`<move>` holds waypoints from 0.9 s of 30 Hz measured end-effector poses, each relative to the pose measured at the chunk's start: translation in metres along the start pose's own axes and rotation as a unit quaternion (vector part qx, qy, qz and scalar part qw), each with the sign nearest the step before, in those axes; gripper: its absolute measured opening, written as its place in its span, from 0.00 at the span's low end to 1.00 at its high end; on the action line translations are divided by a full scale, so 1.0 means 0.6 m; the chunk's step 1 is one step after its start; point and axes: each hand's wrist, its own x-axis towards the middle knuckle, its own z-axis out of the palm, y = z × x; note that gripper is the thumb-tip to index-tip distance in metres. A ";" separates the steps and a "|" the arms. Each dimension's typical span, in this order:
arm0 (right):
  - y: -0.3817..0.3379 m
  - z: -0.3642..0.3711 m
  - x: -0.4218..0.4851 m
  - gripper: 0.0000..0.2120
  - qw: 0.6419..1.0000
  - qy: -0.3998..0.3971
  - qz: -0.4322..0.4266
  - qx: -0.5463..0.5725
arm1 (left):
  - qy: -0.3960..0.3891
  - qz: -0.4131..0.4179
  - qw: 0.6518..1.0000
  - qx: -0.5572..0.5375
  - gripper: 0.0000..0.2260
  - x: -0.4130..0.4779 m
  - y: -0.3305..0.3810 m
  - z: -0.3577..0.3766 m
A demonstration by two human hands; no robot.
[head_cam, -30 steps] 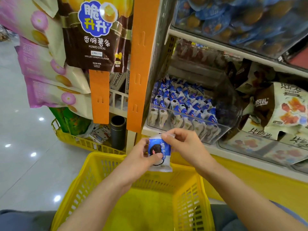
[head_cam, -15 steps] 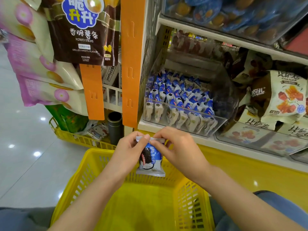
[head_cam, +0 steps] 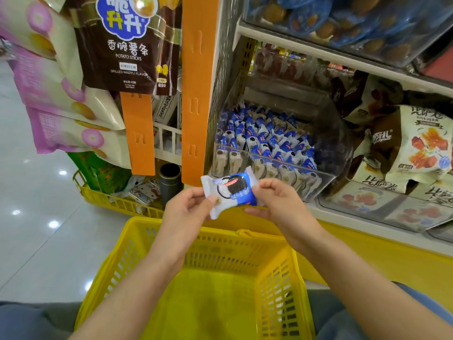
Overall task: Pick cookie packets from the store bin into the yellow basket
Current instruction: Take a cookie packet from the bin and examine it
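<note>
A blue and white cookie packet [head_cam: 230, 191] lies sideways between my two hands, above the far rim of the yellow basket [head_cam: 171, 244]. My left hand [head_cam: 187, 208] pinches its left end and my right hand [head_cam: 279, 204] pinches its right end. The basket sits on my lap below and I see nothing inside it. Just behind the packet, a clear plastic store bin [head_cam: 328, 153] on the shelf holds several rows of the same blue and white packets [head_cam: 264, 141].
An orange shelf post [head_cam: 197, 89] stands left of the bin. Snack bags [head_cam: 115, 42] hang at the upper left. A second yellow basket [head_cam: 107, 200] with a dark cylinder [head_cam: 169, 182] sits on the floor. More snack packs [head_cam: 421, 148] fill the shelf at right.
The packet has turned from hanging upright to lying sideways, now held by its two ends. Both hands have spread slightly apart.
</note>
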 end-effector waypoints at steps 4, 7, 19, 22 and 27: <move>0.012 0.001 -0.002 0.16 0.972 -0.077 0.000 -0.224 | 0.076 0.032 0.996 0.029 0.05 0.009 -0.001 -0.008; 0.017 0.010 -0.008 0.24 0.931 -0.067 -0.134 -0.333 | 0.067 0.095 0.988 0.103 0.06 0.004 0.002 -0.008; 0.020 0.026 -0.008 0.05 0.980 -0.093 -0.133 -0.112 | -0.010 0.073 0.995 0.067 0.06 -0.013 0.006 0.006; 0.022 0.025 -0.011 0.04 0.957 -0.068 -0.188 -0.212 | -0.015 0.091 0.990 0.107 0.07 -0.015 0.004 0.004; 0.018 0.021 -0.015 0.03 0.893 -0.037 -0.305 -0.329 | -0.034 0.039 0.996 0.077 0.07 -0.014 0.000 0.007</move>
